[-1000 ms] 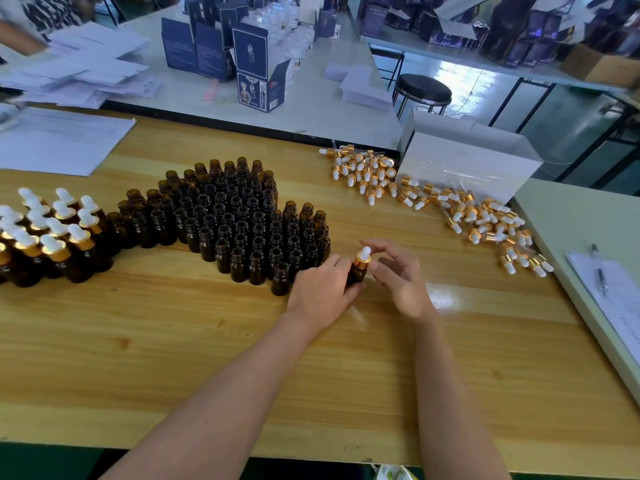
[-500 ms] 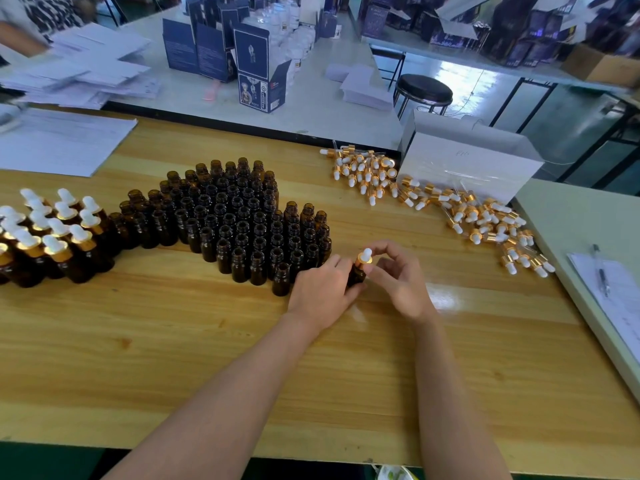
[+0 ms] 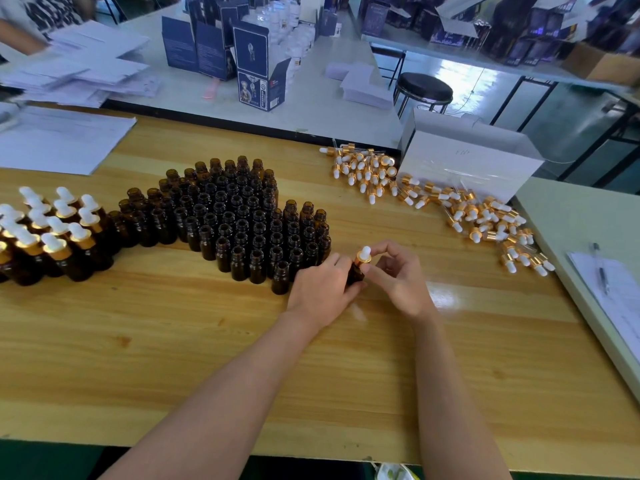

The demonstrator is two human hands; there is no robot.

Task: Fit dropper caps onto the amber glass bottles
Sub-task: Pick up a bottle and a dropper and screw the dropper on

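Wooden tabletop (image 3: 173, 327) fills the frame, with uncapped amber bottles (image 3: 242, 220) massed at centre left and loose dropper caps (image 3: 450, 206) strewn at upper right. At centre, the left hand (image 3: 322, 289) wraps one amber bottle (image 3: 355, 276) (mostly hidden behind its fingers), while the right hand (image 3: 401, 278) pinches the gold-collared dropper cap (image 3: 363, 257) sitting on its neck.

Wooden table (image 3: 173, 341) carries a close-packed block of open amber bottles (image 3: 242, 223) at centre, a group of capped bottles (image 3: 52, 233) adjoining it at the left edge, loose dropper caps (image 3: 433, 199) strewn far right against a white box (image 3: 467, 157), and paper sheets (image 3: 59, 140) far left.
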